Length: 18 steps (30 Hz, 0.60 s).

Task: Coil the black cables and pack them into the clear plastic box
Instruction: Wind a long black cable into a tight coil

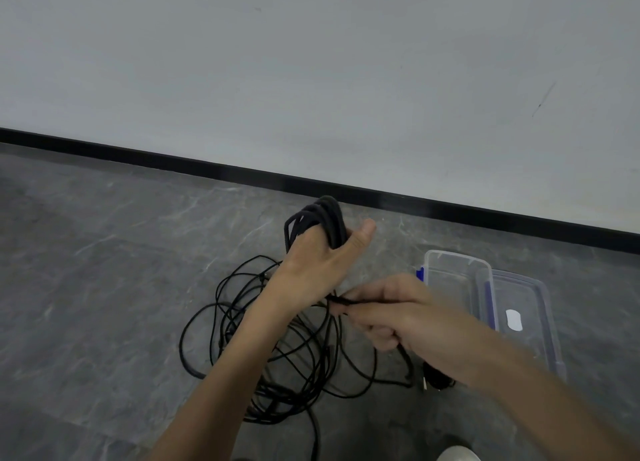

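You are in the middle of coiling. Your left hand (318, 256) is raised and grips the coil (323, 218) of black cable looped round its fingers. Your right hand (391, 311) pinches the free strand just beside the left wrist. Much loose cable (265, 410) lies tangled on the floor (104, 287), near the open clear plastic box (450, 254). The next move, I think, is another loop, which needs slack pulled free of the tangle.
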Available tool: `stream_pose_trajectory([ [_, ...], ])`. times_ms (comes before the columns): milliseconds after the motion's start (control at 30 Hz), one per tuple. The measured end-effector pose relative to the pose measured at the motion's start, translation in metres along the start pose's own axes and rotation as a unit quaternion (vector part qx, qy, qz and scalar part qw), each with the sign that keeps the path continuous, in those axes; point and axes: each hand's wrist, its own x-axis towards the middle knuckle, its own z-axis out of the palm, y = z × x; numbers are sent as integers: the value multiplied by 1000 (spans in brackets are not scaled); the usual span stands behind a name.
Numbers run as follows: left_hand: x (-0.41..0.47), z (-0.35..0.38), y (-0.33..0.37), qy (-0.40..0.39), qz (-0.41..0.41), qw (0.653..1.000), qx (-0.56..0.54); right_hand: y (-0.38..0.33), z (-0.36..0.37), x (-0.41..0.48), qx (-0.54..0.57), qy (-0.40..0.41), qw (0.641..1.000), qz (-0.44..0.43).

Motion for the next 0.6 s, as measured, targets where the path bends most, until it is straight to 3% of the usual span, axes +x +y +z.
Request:
stream_pose_trajectory([
  [133,-3,6,5,-69,-58,994,58,1,-4,-3,-87,31,994,-60],
  [300,-4,6,4,-124,-84,985,81,3,-6,-5,-252,72,946,-191],
  [600,-5,6,5,-125,-95,986,49,7,-1,-3,-321,158,881,-310],
])
